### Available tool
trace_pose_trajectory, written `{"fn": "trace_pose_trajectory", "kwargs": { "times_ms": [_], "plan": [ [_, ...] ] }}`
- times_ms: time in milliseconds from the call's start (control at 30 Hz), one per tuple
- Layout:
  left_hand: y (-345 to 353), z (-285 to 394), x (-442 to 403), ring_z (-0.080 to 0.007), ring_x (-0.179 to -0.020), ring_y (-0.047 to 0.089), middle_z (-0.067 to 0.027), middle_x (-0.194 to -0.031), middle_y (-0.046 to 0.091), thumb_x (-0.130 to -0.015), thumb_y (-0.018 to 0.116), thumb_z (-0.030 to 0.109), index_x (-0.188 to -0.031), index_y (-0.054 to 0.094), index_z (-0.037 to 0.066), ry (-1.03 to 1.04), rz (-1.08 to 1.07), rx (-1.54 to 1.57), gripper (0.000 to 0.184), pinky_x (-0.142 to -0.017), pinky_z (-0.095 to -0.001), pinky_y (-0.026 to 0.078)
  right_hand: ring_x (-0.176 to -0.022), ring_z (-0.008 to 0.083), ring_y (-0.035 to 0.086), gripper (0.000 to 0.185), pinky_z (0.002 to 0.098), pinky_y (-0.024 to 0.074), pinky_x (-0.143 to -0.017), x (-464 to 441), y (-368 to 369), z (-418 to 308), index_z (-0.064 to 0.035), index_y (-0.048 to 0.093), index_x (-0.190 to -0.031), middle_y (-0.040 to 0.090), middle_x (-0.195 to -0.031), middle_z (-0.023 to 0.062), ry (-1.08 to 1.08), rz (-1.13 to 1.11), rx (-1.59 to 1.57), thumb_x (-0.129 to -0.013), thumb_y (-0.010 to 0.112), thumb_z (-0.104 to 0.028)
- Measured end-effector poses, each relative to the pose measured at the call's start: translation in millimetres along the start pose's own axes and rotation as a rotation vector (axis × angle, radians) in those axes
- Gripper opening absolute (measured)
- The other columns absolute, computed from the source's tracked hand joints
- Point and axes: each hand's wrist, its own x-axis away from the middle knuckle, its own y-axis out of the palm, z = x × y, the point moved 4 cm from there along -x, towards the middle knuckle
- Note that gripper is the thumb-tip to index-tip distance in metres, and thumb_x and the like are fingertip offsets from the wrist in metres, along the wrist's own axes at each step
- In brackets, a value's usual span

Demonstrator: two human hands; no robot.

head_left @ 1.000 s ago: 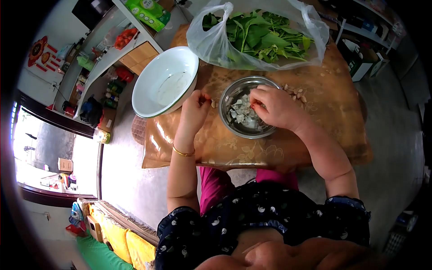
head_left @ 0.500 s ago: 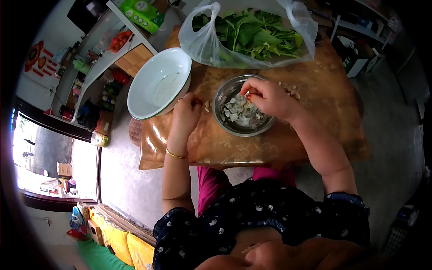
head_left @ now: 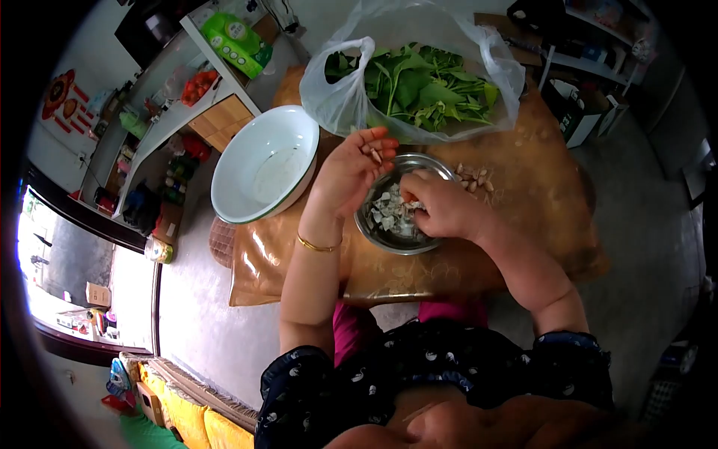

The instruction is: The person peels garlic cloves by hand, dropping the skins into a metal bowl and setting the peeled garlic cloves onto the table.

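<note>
A steel bowl on the table holds whitish, papery pieces. My right hand reaches into it from the right, fingers closed together; what they pinch, if anything, is hidden. Palm up at the bowl's upper left edge is my left hand, fingers curled, with small pale pieces against them. Several light brown pieces, perhaps unpeeled cloves, lie on the table beyond the bowl's right rim. To the left stands a white enamel basin, tilted, with a dark rim.
A clear plastic bag of green leafy stems lies at the table's far side. The table has a shiny brown cover. Shelves stand at the left, and a box sits on the floor at the right.
My left hand has moved up and right to the bowl's edge and turned palm up. My right hand remains over the bowl, fingers lower in it. The view has shifted slightly.
</note>
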Motion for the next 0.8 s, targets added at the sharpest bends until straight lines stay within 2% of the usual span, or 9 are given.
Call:
{"fn": "trace_pose_trajectory", "kwargs": {
  "times_ms": [67, 167, 267, 333, 433, 567, 667, 767, 800],
  "plan": [
    [-1, -5, 0, -0.0209, -0.099, 0.055, -0.0145, -0.111, 0.053, -0.073, 0.043, -0.015, -0.121, 0.042, -0.003, 0.04, 0.03, -0.139, 0.049, -0.088, -0.0317, 0.046, -0.078, 0.0304, 0.057, 0.017, 0.0388, 0.0449, -0.066, 0, -2, 0, -0.0031, 0.05, -0.084, 0.054, -0.079, 0.0136, 0.034, -0.008, -0.051, -0.069, 0.058, -0.001],
    [4, -8, 6, -0.0194, -0.099, 0.057, -0.0146, -0.114, 0.053, -0.077, 0.048, -0.014, -0.119, 0.043, -0.005, 0.08, 0.056, -0.268, 0.044, -0.086, -0.0294, 0.047, -0.07, 0.022, 0.055, 0.02, 0.0319, 0.0437, -0.064, -3, -3, 5, -0.0027, 0.048, -0.093, 0.054, -0.081, 0.0108, 0.017, 0.026, -0.033, -0.075, 0.058, 0.0],
    [4, -10, 11, -0.0169, -0.097, 0.058, -0.0137, -0.108, 0.057, -0.08, 0.053, -0.009, -0.113, 0.048, -0.005, 0.108, 0.072, -0.382, 0.034, -0.084, -0.0266, 0.048, -0.069, 0.0211, 0.056, 0.012, 0.0315, 0.0437, -0.061, -6, -6, 6, -0.0004, 0.05, -0.087, 0.055, -0.077, 0.0124, 0.156, 0.081, -0.321, -0.076, 0.057, -0.001],
    [4, -11, 11, -0.0162, -0.093, 0.06, -0.0133, -0.103, 0.06, -0.081, 0.054, -0.008, -0.109, 0.051, -0.005, 0.164, 0.07, -0.467, 0.029, -0.082, -0.0254, 0.049, -0.068, 0.0183, 0.054, 0.01, 0.0304, 0.0432, -0.061, -6, -9, 3, 0.0004, 0.05, -0.088, 0.056, -0.077, 0.0116, 0.185, 0.074, -0.356, -0.079, 0.055, -0.002],
    [5, -14, 12, -0.0152, -0.086, 0.062, -0.012, -0.094, 0.063, -0.081, 0.054, -0.007, -0.103, 0.055, -0.005, 0.07, 0.133, -0.342, 0.022, -0.077, -0.0246, 0.05, -0.069, 0.0161, 0.053, 0.009, 0.0297, 0.0431, -0.061, -6, -10, 4, 0.0013, 0.049, -0.089, 0.057, -0.079, 0.0113, 0.163, 0.108, -0.393, -0.082, 0.053, -0.002],
    [3, -15, 11, -0.0145, -0.077, 0.062, -0.01, -0.086, 0.063, -0.082, 0.054, -0.006, -0.102, 0.055, -0.005, 0.058, 0.083, -0.336, 0.021, -0.069, -0.0247, 0.051, -0.072, 0.016, 0.053, 0.009, 0.0285, 0.0434, -0.065, -7, -13, 8, 0.0017, 0.049, -0.092, 0.057, -0.08, 0.0118, 0.167, 0.126, -0.392, -0.085, 0.048, -0.003],
    [6, -16, 12, -0.0145, -0.072, 0.061, -0.0107, -0.089, 0.063, -0.082, 0.055, -0.005, -0.102, 0.056, -0.005, 0.084, 0.074, -0.354, 0.02, -0.065, -0.0245, 0.051, -0.074, 0.0139, 0.052, 0.009, 0.027, 0.0431, -0.067, -8, -11, 16, 0.0016, 0.049, -0.095, 0.057, -0.081, 0.0095, 0.137, 0.206, -0.454, -0.087, 0.046, -0.003],
    [8, -20, 10, -0.0128, -0.07, 0.06, -0.0094, -0.087, 0.063, -0.082, 0.056, -0.006, -0.101, 0.056, -0.004, 0.119, 0.075, -0.352, 0.019, -0.063, -0.0235, 0.05, -0.068, 0.0049, 0.041, 0.009, 0.0211, 0.0361, -0.06, -8, -10, 20, -0.0017, 0.049, -0.097, 0.05, -0.078, -0.0002, 0.219, 0.126, -0.566, -0.09, 0.045, -0.005],
    [7, -22, 10, -0.0122, -0.07, 0.06, -0.0083, -0.086, 0.063, -0.081, 0.056, -0.006, -0.1, 0.056, -0.004, 0.109, 0.079, -0.387, 0.019, -0.062, -0.0233, 0.05, -0.067, 0.0044, 0.04, 0.009, 0.0207, 0.0354, -0.059, -8, -10, 21, -0.0018, 0.049, -0.097, 0.05, -0.078, -0.0006, 0.218, 0.127, -0.577, -0.09, 0.045, -0.005]
  ]
}}
